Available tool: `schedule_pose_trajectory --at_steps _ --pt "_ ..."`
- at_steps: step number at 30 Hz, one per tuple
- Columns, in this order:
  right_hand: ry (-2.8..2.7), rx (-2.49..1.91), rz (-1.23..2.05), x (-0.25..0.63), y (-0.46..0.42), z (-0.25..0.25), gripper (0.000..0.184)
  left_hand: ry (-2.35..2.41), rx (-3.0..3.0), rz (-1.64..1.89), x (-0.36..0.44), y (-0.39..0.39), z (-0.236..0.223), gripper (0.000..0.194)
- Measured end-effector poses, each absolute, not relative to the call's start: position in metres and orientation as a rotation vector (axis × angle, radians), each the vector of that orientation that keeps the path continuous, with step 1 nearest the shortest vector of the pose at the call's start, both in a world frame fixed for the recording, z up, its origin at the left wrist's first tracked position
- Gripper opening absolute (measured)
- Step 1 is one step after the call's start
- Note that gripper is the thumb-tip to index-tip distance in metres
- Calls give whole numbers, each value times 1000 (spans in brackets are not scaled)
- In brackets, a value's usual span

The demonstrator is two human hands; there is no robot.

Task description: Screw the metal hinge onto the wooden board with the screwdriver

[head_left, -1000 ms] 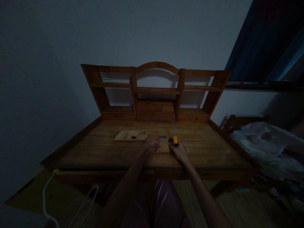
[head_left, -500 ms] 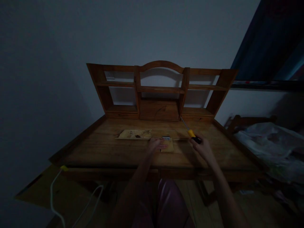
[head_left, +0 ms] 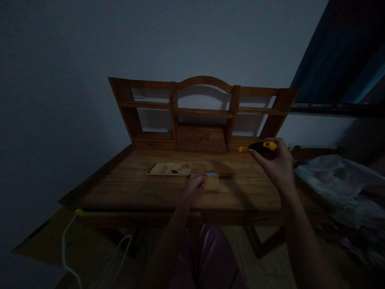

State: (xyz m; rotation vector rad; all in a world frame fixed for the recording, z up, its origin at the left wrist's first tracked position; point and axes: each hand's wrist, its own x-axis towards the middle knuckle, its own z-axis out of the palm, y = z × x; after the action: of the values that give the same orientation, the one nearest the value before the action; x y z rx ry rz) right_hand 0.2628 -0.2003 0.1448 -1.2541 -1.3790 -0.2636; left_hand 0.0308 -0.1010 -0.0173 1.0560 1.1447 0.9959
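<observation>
My right hand (head_left: 278, 162) is raised over the right side of the desk, closed around the yellow and black handle of a screwdriver (head_left: 260, 147). The screwdriver lies nearly level, its shaft pointing left and hard to see in the dim light. My left hand (head_left: 195, 182) rests on the desk with its fingers curled, at the left edge of a small light wooden board (head_left: 212, 183). What those fingers pinch, if anything, is too small to make out. A metal hinge (head_left: 209, 173) sits at the board's far edge.
A torn, stained wooden strip (head_left: 171, 169) lies left of the board on the wooden desk (head_left: 120, 192). Behind stands a shelf unit (head_left: 204, 113) against the wall. White plastic bags (head_left: 345, 176) are at the right, and a white cable (head_left: 64, 245) hangs at the left front.
My right hand has lifted up and to the right, and the screwdriver has swung from slanting to nearly level. My left fingers have curled and drawn back to the board's left edge.
</observation>
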Motion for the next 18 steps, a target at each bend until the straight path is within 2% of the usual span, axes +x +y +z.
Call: schedule_pose_trajectory --at_steps 2,11,18 --pt "-1327 -1175 -233 253 -194 142 44 1145 1077 980 31 -99 -18 37" --pt "-1419 -1248 -175 223 -174 122 53 1159 1051 992 36 -93 -25 30" --pt "-1501 -1259 -176 219 -166 117 56 1186 1047 972 39 -83 -32 32"
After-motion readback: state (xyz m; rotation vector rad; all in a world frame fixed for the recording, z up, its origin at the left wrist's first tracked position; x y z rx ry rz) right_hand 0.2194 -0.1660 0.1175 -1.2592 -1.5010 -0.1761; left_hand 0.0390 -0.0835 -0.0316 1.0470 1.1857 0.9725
